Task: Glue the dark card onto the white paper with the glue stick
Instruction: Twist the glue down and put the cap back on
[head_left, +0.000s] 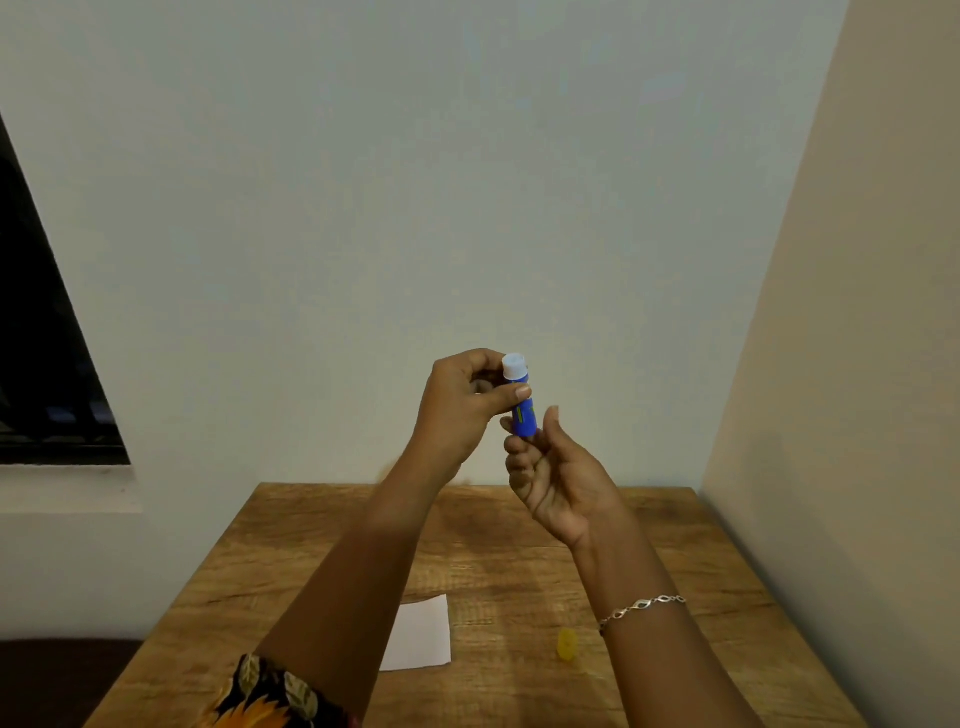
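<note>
I hold a blue glue stick (522, 408) upright in the air above the table, its white tip at the top. My left hand (462, 410) pinches its upper part between thumb and fingers. My right hand (550, 478) grips its lower end with the fingertips. A white paper (423, 634) lies on the wooden table (519, 545) below my left forearm, which covers its left part. A small yellow cap (567, 646) lies on the table to the right of the paper. No dark card shows in this view.
The table stands in a corner, with a pale wall behind and a beige wall (857, 364) at the right. A dark window (41, 364) sits at the left. A bracelet (641, 608) hangs on my right wrist.
</note>
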